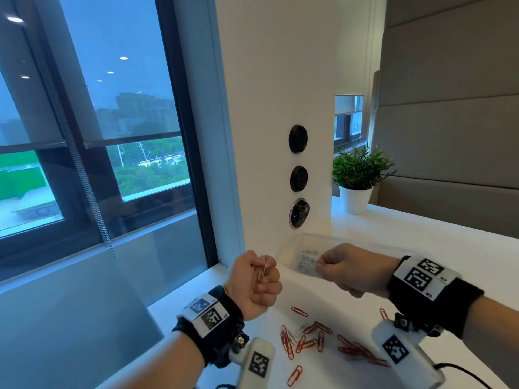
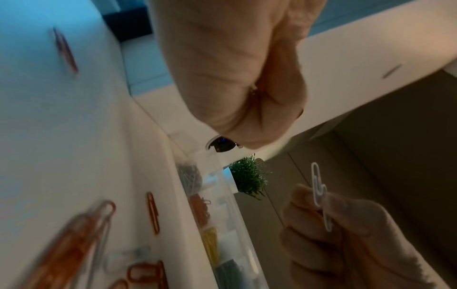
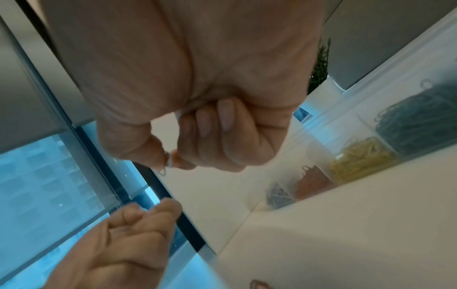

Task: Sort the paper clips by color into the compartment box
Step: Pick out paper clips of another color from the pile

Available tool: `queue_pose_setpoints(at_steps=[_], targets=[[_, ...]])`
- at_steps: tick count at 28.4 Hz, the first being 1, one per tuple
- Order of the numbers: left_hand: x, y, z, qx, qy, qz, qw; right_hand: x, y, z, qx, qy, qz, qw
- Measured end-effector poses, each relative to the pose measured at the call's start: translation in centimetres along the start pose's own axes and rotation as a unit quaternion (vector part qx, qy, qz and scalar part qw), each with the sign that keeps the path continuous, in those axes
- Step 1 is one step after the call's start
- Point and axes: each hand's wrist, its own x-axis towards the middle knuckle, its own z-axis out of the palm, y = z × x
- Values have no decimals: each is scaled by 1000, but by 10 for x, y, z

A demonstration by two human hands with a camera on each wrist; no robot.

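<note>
— How far along were they when you looked over?

— Well on, I'd judge. Nearest me, a scatter of red paper clips (image 1: 306,339) lay loose on the white tabletop (image 1: 463,248), with a pale one or two mixed in. I saw no yellow or green ones left out, so red was most of what remained.

— And the hands?

— Both were raised above that scatter. The left hand (image 1: 254,282) was curled nearly into a fist, and a pale clip (image 1: 262,267) seemed to stand up from its fingers, though it was blurred. The right hand (image 1: 345,269) was curled too, with thumb and forefinger pinching a silver clip (image 2: 319,195) that stuck out past the fingertips.

— Near the box?

— Just behind them. The clear compartment box (image 1: 292,240) sat against the wall, and the right hand hung in front of its near end, apart from it. The left hand was off to the window side. Inside, a silver pile (image 3: 279,195), a red pile (image 3: 314,181), a yellow pile (image 3: 361,156) and a green pile (image 3: 420,117) each had a compartment. The silver clip looked bound for the first.
</note>
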Motion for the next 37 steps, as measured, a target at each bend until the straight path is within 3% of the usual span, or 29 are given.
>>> queue_pose_setpoints(at_steps=[7, 12, 15, 17, 20, 23, 25, 27, 29, 33, 37], targets=[[14, -19, 18, -94, 57, -35, 993, 3, -18, -8, -18, 23, -28, 999], [11, -21, 15, -70, 31, -58, 995, 22, -36, 22, -83, 71, -64, 992], [9, -21, 11, -68, 54, -66, 994, 28, -35, 26, -97, 86, -71, 989], [9, -17, 6, -24, 96, -73, 992, 24, -30, 18, -91, 104, -57, 989], [6, -6, -2, 148, 142, -63, 977, 13, -10, 11, -103, 103, -19, 989], [3, 2, -3, 361, 156, -49, 918, 8, 8, 21, -169, 38, 11, 985], [4, 0, -3, 533, 134, -19, 835, 9, 10, 32, -238, 13, -4, 971], [6, -5, -6, 655, 69, 29, 752, 14, 5, 43, -264, -16, -13, 964], [6, -11, -10, 717, 15, 48, 695, 21, 3, 54, -273, -39, -28, 961], [5, -19, -9, 779, -13, 43, 626, 30, 5, 63, -307, -35, -31, 951], [6, -18, -7, 783, -21, 57, 619, 28, 12, 62, -314, -29, -23, 949]])
